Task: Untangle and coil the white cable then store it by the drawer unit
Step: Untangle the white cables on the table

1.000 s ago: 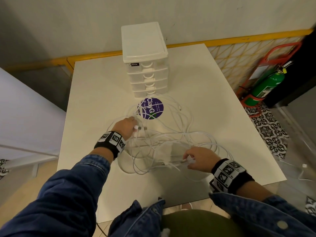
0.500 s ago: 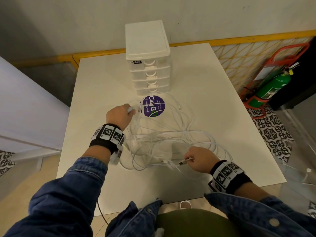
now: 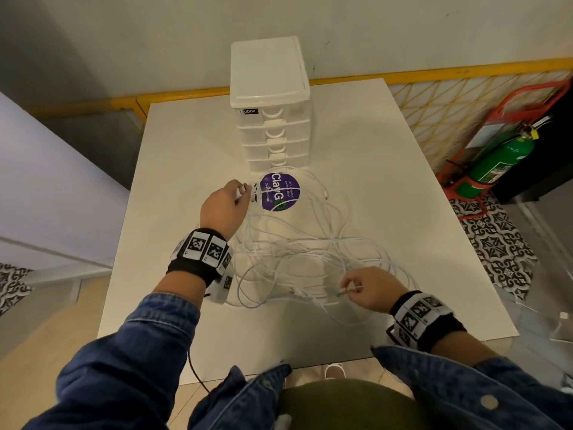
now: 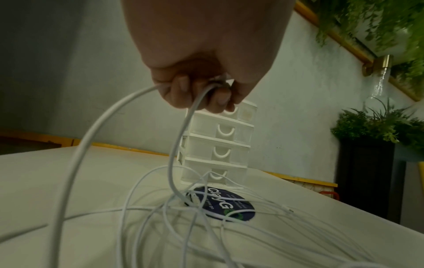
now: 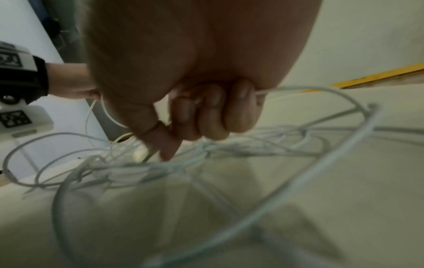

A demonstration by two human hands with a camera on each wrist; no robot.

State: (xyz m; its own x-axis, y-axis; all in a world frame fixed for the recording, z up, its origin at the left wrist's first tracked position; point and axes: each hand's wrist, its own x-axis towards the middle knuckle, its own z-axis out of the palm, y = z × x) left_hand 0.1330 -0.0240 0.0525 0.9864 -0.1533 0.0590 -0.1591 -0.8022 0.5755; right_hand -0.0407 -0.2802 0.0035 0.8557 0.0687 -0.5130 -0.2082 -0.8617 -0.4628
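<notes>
cable [image 3: 297, 256] on table [image 3: 387, 187] | before drawer unit [image 3: 273, 119]

Square white surface [image 3: 173, 187] sits pushed up close to a plain pale wall [image 3: 403, 26], and a yellow rail [image 3: 434, 74] runs along the base of that wall behind it. Off to the right there's a yellow lattice panel [image 3: 434, 110], then a green fire extinguisher [image 3: 499, 159] leaning in a red stand [image 3: 527, 97], with black-and-white patterned tiles [image 3: 496, 243] on the floor below it. On the left, a pale panel [image 3: 46, 197] angles in over tan flooring [image 3: 46, 336]. From the left wrist view, leafy green plants [image 4: 378, 125] stand against the wall over a dark cabinet [image 4: 364, 174]. Light is soft and dim.
</notes>
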